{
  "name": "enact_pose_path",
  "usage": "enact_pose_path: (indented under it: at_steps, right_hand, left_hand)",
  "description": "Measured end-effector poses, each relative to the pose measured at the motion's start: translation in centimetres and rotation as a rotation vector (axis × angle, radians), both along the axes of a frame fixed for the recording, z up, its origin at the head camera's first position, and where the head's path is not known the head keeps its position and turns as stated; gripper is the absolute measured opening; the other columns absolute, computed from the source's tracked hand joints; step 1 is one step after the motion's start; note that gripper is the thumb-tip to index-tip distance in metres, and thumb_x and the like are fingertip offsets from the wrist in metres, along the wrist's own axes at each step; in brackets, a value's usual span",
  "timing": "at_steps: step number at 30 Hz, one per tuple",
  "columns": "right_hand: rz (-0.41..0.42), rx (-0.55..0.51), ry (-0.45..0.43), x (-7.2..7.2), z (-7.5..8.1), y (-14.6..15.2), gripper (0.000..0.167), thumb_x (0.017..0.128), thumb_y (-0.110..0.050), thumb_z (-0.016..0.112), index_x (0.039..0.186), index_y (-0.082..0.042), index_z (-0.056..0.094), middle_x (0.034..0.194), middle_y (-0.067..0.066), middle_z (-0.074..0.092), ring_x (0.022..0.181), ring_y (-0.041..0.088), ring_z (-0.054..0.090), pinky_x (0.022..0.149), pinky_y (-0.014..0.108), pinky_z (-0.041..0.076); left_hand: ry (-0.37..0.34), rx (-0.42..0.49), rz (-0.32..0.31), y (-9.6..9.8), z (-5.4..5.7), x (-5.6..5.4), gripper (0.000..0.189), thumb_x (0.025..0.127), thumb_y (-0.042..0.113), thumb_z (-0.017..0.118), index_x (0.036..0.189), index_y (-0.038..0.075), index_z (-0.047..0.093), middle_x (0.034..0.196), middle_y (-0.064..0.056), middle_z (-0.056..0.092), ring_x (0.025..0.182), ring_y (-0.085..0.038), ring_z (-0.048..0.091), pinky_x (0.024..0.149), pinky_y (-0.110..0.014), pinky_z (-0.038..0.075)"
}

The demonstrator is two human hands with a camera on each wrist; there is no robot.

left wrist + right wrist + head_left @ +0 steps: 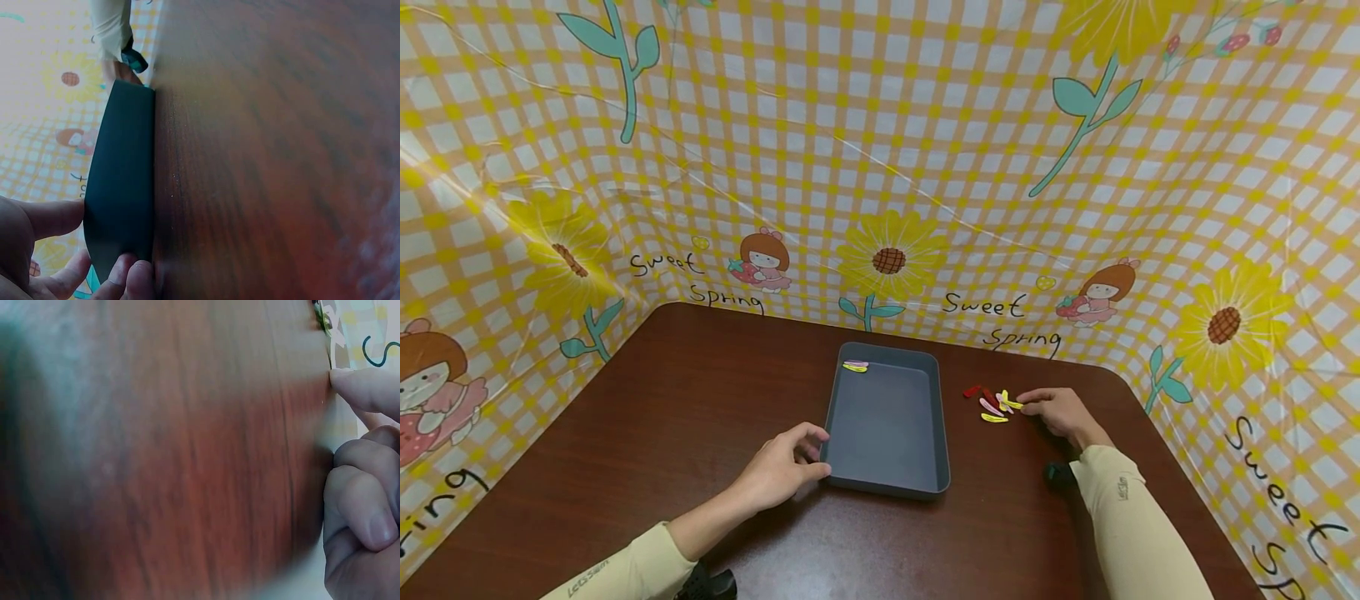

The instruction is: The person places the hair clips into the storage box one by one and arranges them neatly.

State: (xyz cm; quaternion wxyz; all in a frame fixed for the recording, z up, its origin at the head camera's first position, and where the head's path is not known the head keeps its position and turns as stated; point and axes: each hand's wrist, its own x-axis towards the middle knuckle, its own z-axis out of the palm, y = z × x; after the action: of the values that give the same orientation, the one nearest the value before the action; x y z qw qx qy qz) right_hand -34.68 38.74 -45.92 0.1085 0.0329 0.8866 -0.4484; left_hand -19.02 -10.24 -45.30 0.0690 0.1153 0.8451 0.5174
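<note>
A dark grey rectangular tray (887, 425) stands on the table. My left hand (786, 467) holds its near left corner, thumb and fingers spread around the wall; the left wrist view shows the thumb (59, 217) at the rim. Inside the tray's far left corner lie a yellow hair clip (854, 369) and a pale purple one just behind it. To the right of the tray is a small pile of snap hair clips: red (972, 391), pink (991, 407) and yellow (994, 418). At the pile's right side my right hand (1060, 411) pinches a yellow clip (1013, 405) between thumb and forefinger.
The brown wooden table (722, 367) is enclosed at the back and sides by a checked, flower-printed cloth (805, 200). Dark devices are strapped at both wrists, the right one (1057, 476) hanging near the tabletop.
</note>
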Motion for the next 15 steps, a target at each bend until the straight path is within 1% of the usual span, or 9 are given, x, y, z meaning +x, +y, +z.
enact_pose_path:
  at_steps: [3, 4, 5, 15]
  right_hand:
    - [0.003, 0.018, 0.007, 0.19, 0.05, 0.21, 0.035, 0.096, -0.015, 0.066, 0.125, 0.005, 0.065, 0.047, -0.012, 0.034, 0.041, 0.006, 0.024, 0.042, 0.024, 0.029]
    - [-0.01, 0.018, 0.005, 0.26, 0.05, 0.29, 0.034, 0.095, -0.015, 0.067, 0.124, 0.004, 0.066, 0.047, -0.012, 0.034, 0.041, 0.006, 0.024, 0.042, 0.024, 0.028]
    - [-0.002, 0.025, 0.007, 0.36, 0.05, 0.36, 0.035, 0.096, -0.016, 0.067, 0.124, 0.004, 0.065, 0.047, -0.012, 0.034, 0.041, 0.006, 0.025, 0.043, 0.024, 0.029]
    - [-0.027, 0.03, 0.043, 1.0, -0.05, 0.96, 0.034, 0.095, -0.014, 0.068, 0.122, 0.007, 0.065, 0.047, -0.012, 0.035, 0.041, 0.006, 0.026, 0.042, 0.025, 0.03]
  left_hand:
    - [0.005, -0.003, 0.004, 0.03, 0.08, 0.06, 0.039, 0.09, 0.019, 0.076, 0.125, 0.011, 0.062, 0.101, -0.005, 0.064, 0.085, -0.017, 0.06, 0.07, -0.035, 0.048]
    - [0.007, -0.005, 0.006, 0.03, 0.11, 0.09, 0.039, 0.09, 0.019, 0.076, 0.125, 0.011, 0.062, 0.101, -0.006, 0.064, 0.085, -0.017, 0.06, 0.069, -0.035, 0.048]
    - [0.008, -0.006, 0.008, 0.03, 0.15, 0.12, 0.039, 0.089, 0.019, 0.076, 0.125, 0.011, 0.062, 0.1, -0.006, 0.064, 0.084, -0.017, 0.06, 0.069, -0.035, 0.048]
    - [0.013, -0.013, 0.01, 0.13, 0.18, 0.21, 0.039, 0.089, 0.019, 0.076, 0.124, 0.011, 0.062, 0.1, -0.005, 0.064, 0.085, -0.017, 0.06, 0.07, -0.035, 0.048]
